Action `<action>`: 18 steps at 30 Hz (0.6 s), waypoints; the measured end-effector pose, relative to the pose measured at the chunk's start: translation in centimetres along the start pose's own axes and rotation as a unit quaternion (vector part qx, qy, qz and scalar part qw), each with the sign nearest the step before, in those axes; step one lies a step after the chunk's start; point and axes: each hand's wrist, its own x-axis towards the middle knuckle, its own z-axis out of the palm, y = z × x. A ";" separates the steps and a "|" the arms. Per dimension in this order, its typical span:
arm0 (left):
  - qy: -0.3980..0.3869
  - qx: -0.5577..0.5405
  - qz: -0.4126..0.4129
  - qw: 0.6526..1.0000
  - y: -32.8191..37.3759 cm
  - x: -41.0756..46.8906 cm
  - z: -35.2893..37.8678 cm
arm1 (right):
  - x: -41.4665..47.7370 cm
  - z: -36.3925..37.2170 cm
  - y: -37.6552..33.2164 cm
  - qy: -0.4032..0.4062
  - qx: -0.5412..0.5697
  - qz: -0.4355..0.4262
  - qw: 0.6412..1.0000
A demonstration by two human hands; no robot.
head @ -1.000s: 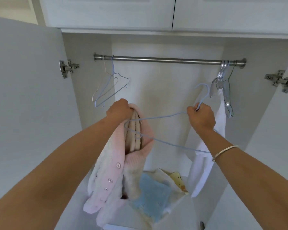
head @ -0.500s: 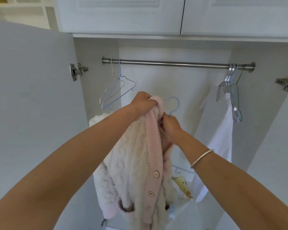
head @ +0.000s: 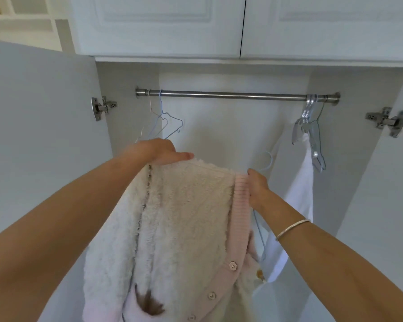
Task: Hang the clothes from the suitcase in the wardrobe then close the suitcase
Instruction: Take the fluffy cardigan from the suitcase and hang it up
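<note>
A fluffy cream cardigan [head: 186, 212] with pink buttoned trim hangs spread between my hands, in front of the open wardrobe. My left hand [head: 158, 151] grips its left shoulder from above, fingers pointing right. My right hand [head: 257, 188] pinches the pink collar band together with a thin blue wire hanger [head: 266, 162], whose hook sticks up above my knuckles. The steel rail [head: 237, 95] runs across the wardrobe above both hands. The suitcase is out of view.
Two empty wire hangers [head: 166, 123] hang at the rail's left end. At its right end hang clear plastic hangers [head: 308, 131], one with a white garment [head: 298, 201]. Both wardrobe doors [head: 44, 135] stand open at the sides, with closed upper cabinets above.
The cardigan was bunched in my left hand with the hanger held apart. My hands came together, then spread, so it now hangs wide between them with the hanger inside.
</note>
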 end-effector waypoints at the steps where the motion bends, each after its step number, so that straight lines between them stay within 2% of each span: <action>1: -0.016 -0.021 0.024 0.999 -0.2 0.0 0.0 | -0.4 -0.2 -0.1 0.001 0.002 0.003 1.000; 4: 0.044 -0.069 0.114 0.990 -0.2 -0.1 0.3 | -2.5 0.2 -1.4 -0.014 0.007 -0.003 1.000; 7: 0.112 -0.043 0.145 0.982 1.3 -0.3 1.2 | -4.1 1.5 -2.6 -0.065 -0.001 -0.046 0.997; 9: 0.136 -0.066 0.165 0.975 2.8 -0.1 2.0 | -5.5 2.8 -3.4 -0.106 -0.009 -0.068 0.992; 13: 0.146 -0.160 0.130 0.968 4.8 -0.3 2.0 | -7.2 4.2 -4.8 -0.200 0.038 -0.054 0.978; 16: 0.105 -0.101 0.106 0.984 5.7 -0.9 1.4 | -7.3 4.3 -5.6 -0.237 0.051 -0.067 0.968; 18: 0.115 -0.075 0.086 0.987 5.8 -1.0 1.2 | -7.4 4.2 -5.9 -0.265 0.035 -0.082 0.960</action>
